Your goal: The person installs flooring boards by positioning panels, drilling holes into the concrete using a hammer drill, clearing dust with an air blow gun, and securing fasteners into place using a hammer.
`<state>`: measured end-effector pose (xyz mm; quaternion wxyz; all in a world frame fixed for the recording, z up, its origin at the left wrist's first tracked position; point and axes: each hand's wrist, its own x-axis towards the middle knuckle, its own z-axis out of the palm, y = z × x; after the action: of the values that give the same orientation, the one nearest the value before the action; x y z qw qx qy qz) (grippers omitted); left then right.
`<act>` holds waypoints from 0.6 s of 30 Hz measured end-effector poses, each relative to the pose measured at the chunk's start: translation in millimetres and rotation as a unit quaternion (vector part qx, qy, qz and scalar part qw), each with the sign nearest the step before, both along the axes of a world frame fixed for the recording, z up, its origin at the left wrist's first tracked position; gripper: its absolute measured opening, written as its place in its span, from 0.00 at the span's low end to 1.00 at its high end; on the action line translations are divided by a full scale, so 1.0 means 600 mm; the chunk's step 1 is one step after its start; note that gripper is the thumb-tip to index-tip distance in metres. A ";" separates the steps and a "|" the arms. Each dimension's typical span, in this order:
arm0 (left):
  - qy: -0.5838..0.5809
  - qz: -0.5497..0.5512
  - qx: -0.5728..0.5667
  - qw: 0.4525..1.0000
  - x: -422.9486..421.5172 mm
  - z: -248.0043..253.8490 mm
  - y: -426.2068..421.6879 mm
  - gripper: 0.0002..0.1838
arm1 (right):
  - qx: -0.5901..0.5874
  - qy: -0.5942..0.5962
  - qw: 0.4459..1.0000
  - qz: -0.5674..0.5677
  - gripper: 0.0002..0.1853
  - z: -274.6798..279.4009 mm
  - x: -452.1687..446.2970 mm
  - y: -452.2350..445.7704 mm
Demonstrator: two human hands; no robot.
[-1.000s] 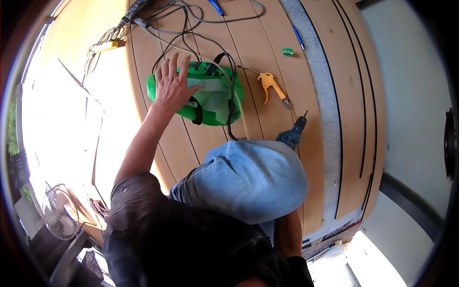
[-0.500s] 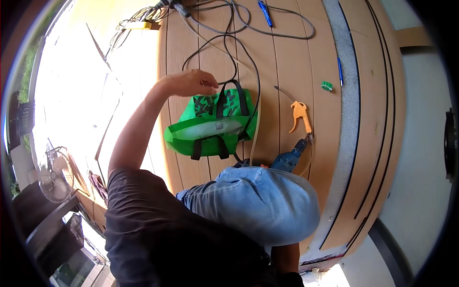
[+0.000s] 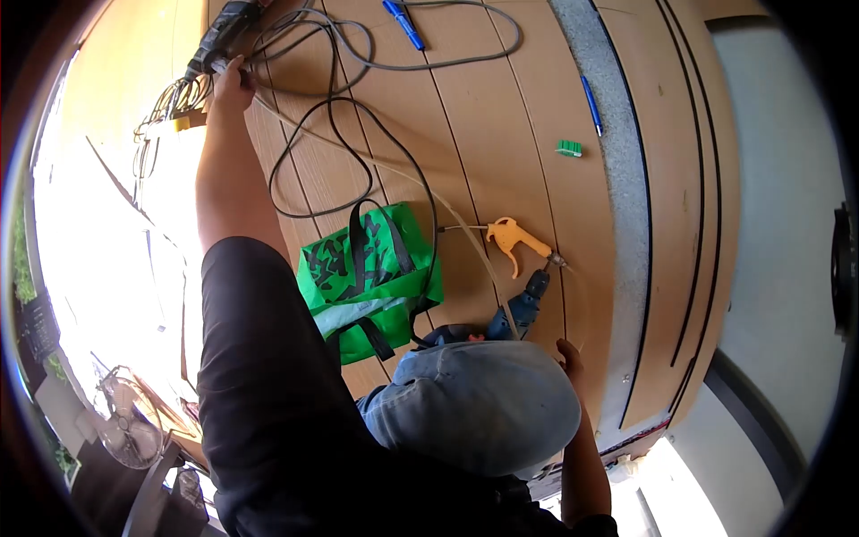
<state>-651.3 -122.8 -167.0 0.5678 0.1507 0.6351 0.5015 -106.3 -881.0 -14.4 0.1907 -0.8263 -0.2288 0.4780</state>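
Two hands are well apart: the left hand [image 3: 234,87] has moved from over the green bag [image 3: 333,264] to the black tool [image 3: 219,31], its grip unclear. That leaves the bag untouched near the looped cable [image 3: 313,216]; beside the knee [image 3: 488,398], the right hand's [image 3: 571,360] closure cannot be told.

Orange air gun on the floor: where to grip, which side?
Probably by the bare handle of the orange air gun, right hand coming down from above and the right. It lies flat, nozzle pointing left, handle slanting right. The trigger sticks out toward the person, so avoid squeezing it; the drill's tip sits close to the hose fitting.
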 end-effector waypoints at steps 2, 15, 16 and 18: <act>-0.131 0.024 0.018 0.991 -0.001 0.005 0.016 0.08 | 0.042 -0.056 0.997 0.038 0.22 0.002 0.018 -0.023; -0.370 -0.024 0.132 0.919 0.048 0.067 -0.134 0.11 | -0.001 -0.203 0.979 0.018 0.19 0.022 0.010 -0.196; -0.378 -0.027 0.141 0.915 0.053 0.074 -0.152 0.12 | 0.003 -0.208 0.978 0.009 0.19 0.024 0.003 -0.222; -0.390 -0.028 0.175 0.904 0.059 0.080 -0.181 0.13 | -0.006 -0.245 0.970 0.002 0.19 0.022 -0.005 -0.279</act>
<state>-616.0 -231.6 -118.8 0.7484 0.0581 0.2605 0.6072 -109.4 -1048.6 -1.3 0.1226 -0.9188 -0.2675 0.2630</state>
